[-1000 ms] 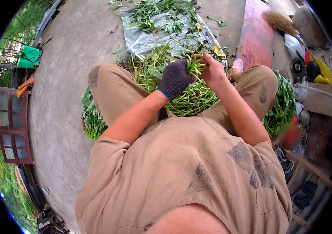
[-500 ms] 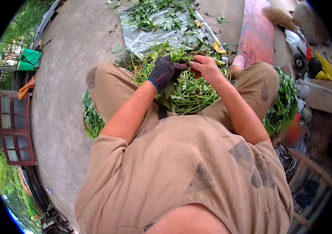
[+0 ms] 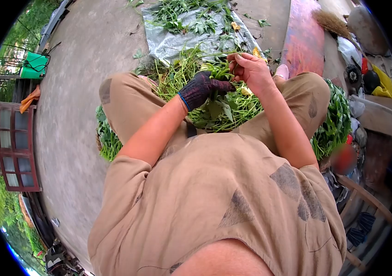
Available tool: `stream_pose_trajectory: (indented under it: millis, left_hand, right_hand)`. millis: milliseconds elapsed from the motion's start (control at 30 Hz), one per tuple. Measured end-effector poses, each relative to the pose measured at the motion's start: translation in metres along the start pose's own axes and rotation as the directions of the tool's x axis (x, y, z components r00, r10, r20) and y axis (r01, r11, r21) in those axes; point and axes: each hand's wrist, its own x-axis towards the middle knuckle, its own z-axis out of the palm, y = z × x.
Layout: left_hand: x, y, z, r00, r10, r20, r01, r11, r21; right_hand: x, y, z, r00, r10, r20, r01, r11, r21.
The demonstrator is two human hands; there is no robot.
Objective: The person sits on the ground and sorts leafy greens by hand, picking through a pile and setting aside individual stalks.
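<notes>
My left hand (image 3: 199, 90), in a dark knitted glove with a blue cuff, is closed around a bunch of green leafy stems (image 3: 220, 71). The cut-looking stem ends stick up above the fist, and leaves hang below it. Just right of the bunch is my bare right hand (image 3: 252, 72), its thumb and forefinger pinched on a thin green stem (image 3: 214, 54) that reaches to the left. Between my legs, under both hands, lies a heap of tangled stems (image 3: 237, 110).
Beyond the heap, a grey plastic sheet (image 3: 159, 39) carries loose leafy greens (image 3: 203, 24). Bundles of leafy greens (image 3: 331, 122) sit beside both thighs. To the right are a reddish board (image 3: 302, 41), a straw broom (image 3: 330, 23) and a wooden chair (image 3: 366, 198).
My right hand has moved up and right, away from the bunch, with a thin stem in its pinch. The left hand has shifted slightly down and right, still gripping the bunch.
</notes>
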Motion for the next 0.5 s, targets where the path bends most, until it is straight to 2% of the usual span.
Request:
stream_pose_trajectory:
  millis: [67,100,133,167,200,233,267,300,333,367,400,433,467,500]
  left_hand:
    - [-0.002,0.007,-0.010,0.997,-0.074,0.032,0.074,0.997,-0.021]
    - [-0.007,0.019,-0.011,0.990,-0.136,-0.039,0.129,0.981,-0.142]
    - [-0.006,0.020,-0.021,0.992,-0.123,-0.030,0.121,0.991,-0.054]
    - [-0.006,0.021,-0.026,0.992,-0.116,-0.045,0.117,0.993,0.015]
    - [-0.006,0.022,-0.028,0.992,-0.108,-0.058,0.112,0.990,0.082]
    - [-0.006,0.022,-0.026,0.993,-0.101,-0.056,0.104,0.993,0.059]
    - [-0.009,0.020,-0.022,0.994,-0.094,-0.055,0.096,0.995,0.035]
    - [-0.011,0.019,-0.020,0.995,-0.088,-0.054,0.089,0.996,0.011]
    - [-0.011,0.016,-0.020,0.991,-0.104,-0.088,0.101,0.994,-0.041]
    - [-0.011,0.012,-0.019,0.985,-0.121,-0.122,0.110,0.990,-0.090]
    - [-0.012,0.009,-0.022,0.978,-0.139,-0.155,0.118,0.983,-0.138]
    - [-0.013,0.009,-0.031,0.979,-0.119,-0.163,0.111,0.992,-0.059]
    - [-0.012,0.007,-0.036,0.973,-0.127,-0.190,0.102,0.986,-0.135]
    - [-0.012,0.004,-0.040,0.966,-0.137,-0.217,0.090,0.973,-0.212]
  right_hand:
    - [0.009,0.007,-0.018,0.974,-0.019,-0.225,-0.069,0.924,-0.376]
    - [0.010,0.009,-0.025,0.942,-0.062,-0.329,-0.132,0.834,-0.536]
    - [0.006,0.010,-0.020,0.907,-0.263,-0.329,-0.113,0.601,-0.791]
    - [0.001,0.013,-0.014,0.857,-0.446,-0.259,-0.134,0.292,-0.947]
    - [-0.003,0.016,-0.005,0.801,-0.584,-0.128,-0.194,-0.052,-0.980]
    - [-0.007,0.015,0.008,0.797,-0.604,-0.012,-0.053,-0.051,-0.997]
    - [-0.015,0.014,0.022,0.826,-0.555,0.100,0.070,-0.074,-0.995]
    - [-0.011,0.024,0.018,0.877,-0.427,0.220,0.244,0.001,-0.970]
    - [0.000,0.048,0.008,0.820,-0.463,0.338,0.417,0.076,-0.906]
    - [0.001,0.058,0.006,0.969,-0.215,0.120,0.211,0.476,-0.854]
    - [0.000,0.061,0.009,0.993,0.118,-0.012,-0.097,0.745,-0.660]
    - [-0.003,0.061,0.010,0.993,0.119,-0.002,-0.081,0.661,-0.746]
    - [-0.006,0.060,0.011,0.993,0.122,0.008,-0.062,0.567,-0.821]
    - [-0.011,0.055,0.014,0.990,0.138,0.009,-0.071,0.566,-0.821]
